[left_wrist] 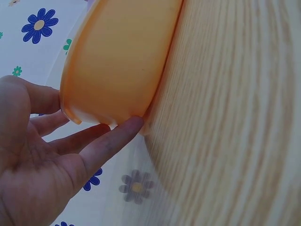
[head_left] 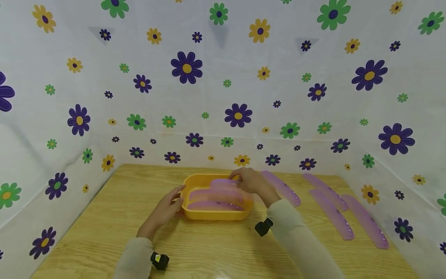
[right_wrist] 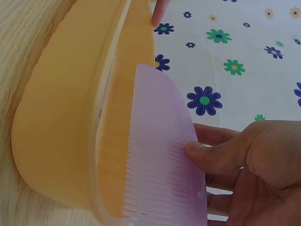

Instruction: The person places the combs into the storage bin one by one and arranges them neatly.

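Right wrist view: my right hand (right_wrist: 263,165) pinches a purple comb (right_wrist: 162,136) at the yellow basin's (right_wrist: 56,108) mouth.
Left hand (head_left: 163,211): fingers extended, touching the basin's left end.
Inner combs (head_left: 209,205): two, inside.
Outer combs (head_left: 332,214): four, right of the basin.
Purple comb: mid-transfer, I judge; next calls for steady pinch, then release.

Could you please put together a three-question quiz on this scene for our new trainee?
1. Multiple choice: What does the right hand hold? A) a yellow sponge; B) a purple comb; C) a pair of scissors.
2. True or false: The left hand has its fingers against the yellow tub.
3. Count: How many combs lie on the wooden table to the right of the tub?

Key: 1. B; 2. True; 3. Four.
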Available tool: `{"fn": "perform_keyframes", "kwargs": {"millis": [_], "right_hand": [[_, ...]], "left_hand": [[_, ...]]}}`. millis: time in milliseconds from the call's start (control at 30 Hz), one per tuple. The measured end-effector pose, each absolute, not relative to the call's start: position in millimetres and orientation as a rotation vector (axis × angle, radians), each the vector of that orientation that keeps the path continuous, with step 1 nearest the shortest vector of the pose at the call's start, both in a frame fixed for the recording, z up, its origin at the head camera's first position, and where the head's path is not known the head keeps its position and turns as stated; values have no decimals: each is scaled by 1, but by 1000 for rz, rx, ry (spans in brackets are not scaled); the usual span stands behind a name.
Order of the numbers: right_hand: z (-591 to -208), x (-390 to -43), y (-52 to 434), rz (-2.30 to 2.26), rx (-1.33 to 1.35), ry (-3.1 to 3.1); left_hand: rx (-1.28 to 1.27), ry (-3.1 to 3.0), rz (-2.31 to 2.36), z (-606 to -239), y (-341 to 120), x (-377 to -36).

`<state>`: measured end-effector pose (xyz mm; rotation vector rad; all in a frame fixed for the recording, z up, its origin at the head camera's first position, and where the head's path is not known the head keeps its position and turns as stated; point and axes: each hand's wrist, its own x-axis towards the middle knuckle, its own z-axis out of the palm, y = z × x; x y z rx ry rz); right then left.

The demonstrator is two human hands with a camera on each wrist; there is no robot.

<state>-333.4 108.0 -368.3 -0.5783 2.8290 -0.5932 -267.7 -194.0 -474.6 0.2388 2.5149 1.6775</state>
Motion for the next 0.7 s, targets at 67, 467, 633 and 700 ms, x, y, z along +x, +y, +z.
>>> {"fn": "perform_keyframes", "kwargs": {"millis": [67,467,633,700], "right_hand": [[-370,-333,106,-604,-592,2825],[-377,-335,91,-657,-617,2827],[-379,-335,86,-665,-639,2826],[-379,-335,85,-667,-641,2825]], "left_hand": [[242,2510,1680,-475,-194,-268],[215,2525,1663,-473,-192,-270],[234,2515,1675,-474,-193,-269],[233,2508,1684,-474,-193,-268]]}}
